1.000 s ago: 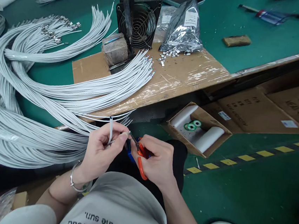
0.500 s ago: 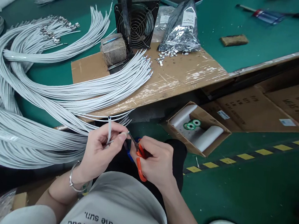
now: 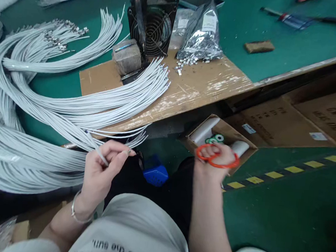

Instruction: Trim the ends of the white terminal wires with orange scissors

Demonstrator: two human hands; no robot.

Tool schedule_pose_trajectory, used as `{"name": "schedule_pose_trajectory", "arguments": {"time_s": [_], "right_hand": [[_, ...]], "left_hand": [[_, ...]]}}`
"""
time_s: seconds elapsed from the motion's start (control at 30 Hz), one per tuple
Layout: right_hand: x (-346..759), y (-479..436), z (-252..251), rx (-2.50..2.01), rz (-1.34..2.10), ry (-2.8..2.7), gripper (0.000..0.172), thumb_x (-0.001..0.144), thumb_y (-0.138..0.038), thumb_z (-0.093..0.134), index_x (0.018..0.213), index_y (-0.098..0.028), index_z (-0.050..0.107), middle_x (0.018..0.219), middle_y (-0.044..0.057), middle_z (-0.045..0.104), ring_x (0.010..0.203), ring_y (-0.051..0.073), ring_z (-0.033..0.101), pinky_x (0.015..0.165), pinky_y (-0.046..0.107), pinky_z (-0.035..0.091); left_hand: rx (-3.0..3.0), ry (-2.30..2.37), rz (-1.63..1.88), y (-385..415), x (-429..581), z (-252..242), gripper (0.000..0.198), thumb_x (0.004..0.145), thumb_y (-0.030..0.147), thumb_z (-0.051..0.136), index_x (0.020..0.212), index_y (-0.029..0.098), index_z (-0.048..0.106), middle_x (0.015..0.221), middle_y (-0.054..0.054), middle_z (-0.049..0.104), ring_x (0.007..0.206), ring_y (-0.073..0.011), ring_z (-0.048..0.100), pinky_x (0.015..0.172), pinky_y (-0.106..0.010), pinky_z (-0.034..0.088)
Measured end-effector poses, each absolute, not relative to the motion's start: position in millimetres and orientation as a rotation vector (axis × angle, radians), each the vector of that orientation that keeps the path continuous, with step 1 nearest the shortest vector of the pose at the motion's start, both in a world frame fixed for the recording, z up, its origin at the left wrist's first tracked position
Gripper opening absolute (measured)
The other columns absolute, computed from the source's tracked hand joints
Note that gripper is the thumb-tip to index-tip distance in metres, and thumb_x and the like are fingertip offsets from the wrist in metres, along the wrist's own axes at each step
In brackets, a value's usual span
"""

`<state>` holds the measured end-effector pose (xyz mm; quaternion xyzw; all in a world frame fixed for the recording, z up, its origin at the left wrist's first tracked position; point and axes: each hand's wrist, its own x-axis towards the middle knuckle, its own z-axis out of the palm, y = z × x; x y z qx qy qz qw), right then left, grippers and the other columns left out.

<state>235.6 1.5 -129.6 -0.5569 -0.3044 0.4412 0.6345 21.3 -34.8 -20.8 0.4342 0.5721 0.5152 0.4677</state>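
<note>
My left hand [image 3: 100, 169] is closed on a white cable [image 3: 102, 156], in front of the table edge, with the cable's end pinched between thumb and forefinger. Its tip is too small to make out clearly. Over the small open carton at the right, my right hand [image 3: 215, 152] is closed around scissors with orange handles [image 3: 233, 164]; the blades are hidden. Long bundles of white cables [image 3: 122, 102] lie across the table to the left of my hands, some ends hanging past the edge.
A brown cardboard sheet [image 3: 202, 81] lies on the green table, bearing a black fan [image 3: 158, 30], a silver bag [image 3: 200, 36] and small metal pieces [image 3: 179, 68]. The small carton [image 3: 251, 152] contains white rolls and green spools. A blue bin [image 3: 155, 175] stands below my hands.
My right hand has moved right, away from my left hand, taking the scissors over the carton. My left hand has shifted slightly left and down with the cable. The blue bin is now more visible.
</note>
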Motion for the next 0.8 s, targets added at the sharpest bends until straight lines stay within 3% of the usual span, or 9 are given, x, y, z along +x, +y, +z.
{"name": "schedule_pose_trajectory", "arguments": {"time_s": [0.07, 0.1, 0.13, 0.2, 0.23, 0.4, 0.63, 0.7, 0.8], "right_hand": [[255.3, 12.0, -142.8, -1.298, 0.969, -0.548, 0.042, 0.105, -0.042, 0.073, 0.14, -0.019, 0.067, 0.14, 0.011, 0.07, 0.119, 0.027, 0.073, 0.099, 0.049, 0.065], [259.8, 14.6, -147.4, -1.305, 0.958, -0.491, 0.037, 0.104, -0.043, 0.074, 0.131, -0.017, 0.07, 0.128, 0.01, 0.073, 0.107, 0.024, 0.075, 0.091, 0.044, 0.067], [260.8, 15.5, -150.3, -1.309, 0.948, -0.445, 0.029, 0.098, -0.042, 0.08, 0.104, -0.015, 0.074, 0.1, 0.005, 0.075, 0.082, 0.019, 0.073, 0.072, 0.034, 0.065], [255.9, 13.8, -150.1, -1.304, 0.94, -0.391, 0.044, 0.085, -0.04, 0.088, 0.063, -0.018, 0.057, 0.059, -0.005, 0.054, 0.048, 0.008, 0.048, 0.045, 0.022, 0.043], [252.2, 12.2, -147.2, -1.299, 0.937, -0.378, 0.053, 0.08, -0.039, 0.09, 0.055, -0.02, 0.047, 0.051, -0.008, 0.045, 0.043, 0.006, 0.039, 0.041, 0.021, 0.034], [245.6, 8.5, -123.2, -1.29, 0.928, -0.371, 0.055, 0.068, -0.036, 0.095, 0.049, -0.021, 0.045, 0.047, -0.008, 0.044, 0.041, 0.005, 0.038, 0.04, 0.021, 0.03], [248.5, 6.5, -111.2, -1.29, 0.924, -0.459, 0.055, 0.068, -0.037, 0.096, 0.048, -0.021, 0.047, 0.047, -0.006, 0.047, 0.044, 0.006, 0.043, 0.043, 0.021, 0.033], [249.7, 5.2, -108.7, -1.289, 0.924, -0.463, 0.053, 0.067, -0.035, 0.096, 0.048, -0.021, 0.049, 0.048, -0.006, 0.048, 0.044, 0.007, 0.044, 0.044, 0.022, 0.034], [252.8, 2.6, -103.2, -1.29, 0.901, -0.49, 0.051, 0.068, -0.033, 0.095, 0.046, -0.021, 0.05, 0.047, -0.006, 0.048, 0.043, 0.007, 0.044, 0.044, 0.023, 0.035]], "left_hand": [[1.062, 1.373, 1.2, -33.2, 18.7, -22.4, 0.023, 0.097, 0.04, 0.082, 0.092, 0.018, 0.087, 0.067, -0.002, 0.072, 0.051, -0.0084, 0.035, 0.049, -0.024, 0.029], [1.075, 1.316, 1.175, -30.6, 18.8, -22.8, 0.025, 0.095, 0.041, 0.083, 0.09, 0.018, 0.087, 0.07, -0.004, 0.075, 0.051, -0.0083, 0.037, 0.05, -0.024, 0.032], [1.06, 1.292, 1.166, -27.3, 19.7, -22.7, 0.024, 0.096, 0.041, 0.082, 0.092, 0.018, 0.087, 0.079, -0.005, 0.08, 0.053, -0.0085, 0.041, 0.053, -0.024, 0.038], [1.017, 1.275, 1.166, -21.1, 22.1, -21.3, 0.02, 0.097, 0.038, 0.082, 0.094, 0.019, 0.086, 0.084, -0.006, 0.083, 0.055, -0.0088, 0.046, 0.059, -0.024, 0.044], [1.006, 1.27, 1.159, -19.1, 23.1, -20.2, 0.018, 0.097, 0.037, 0.082, 0.095, 0.019, 0.086, 0.086, -0.005, 0.084, 0.056, -0.0087, 0.047, 0.062, -0.023, 0.046], [1.007, 1.263, 1.143, -21.0, 24.2, -16.8, 0.016, 0.099, 0.036, 0.081, 0.096, 0.021, 0.087, 0.088, -0.004, 0.085, 0.058, -0.0077, 0.047, 0.064, -0.022, 0.046], [1.033, 1.246, 1.098, -25.6, 24.0, -12.7, 0.021, 0.099, 0.04, 0.081, 0.095, 0.021, 0.088, 0.078, -0.003, 0.081, 0.049, -0.0069, 0.041, 0.046, -0.022, 0.035], [1.094, 1.238, 1.06, -23.9, 24.5, -12.8, 0.021, 0.101, 0.039, 0.079, 0.097, 0.022, 0.09, 0.08, -0.005, 0.081, 0.058, -0.0111, 0.057, 0.054, -0.023, 0.047], [1.204, 1.236, 1.104, -20.3, 25.1, -15.9, 0.019, 0.103, 0.035, 0.077, 0.104, 0.024, 0.092, 0.111, -0.01, 0.084, 0.098, -0.0208, 0.074, 0.085, -0.029, 0.061]]}}
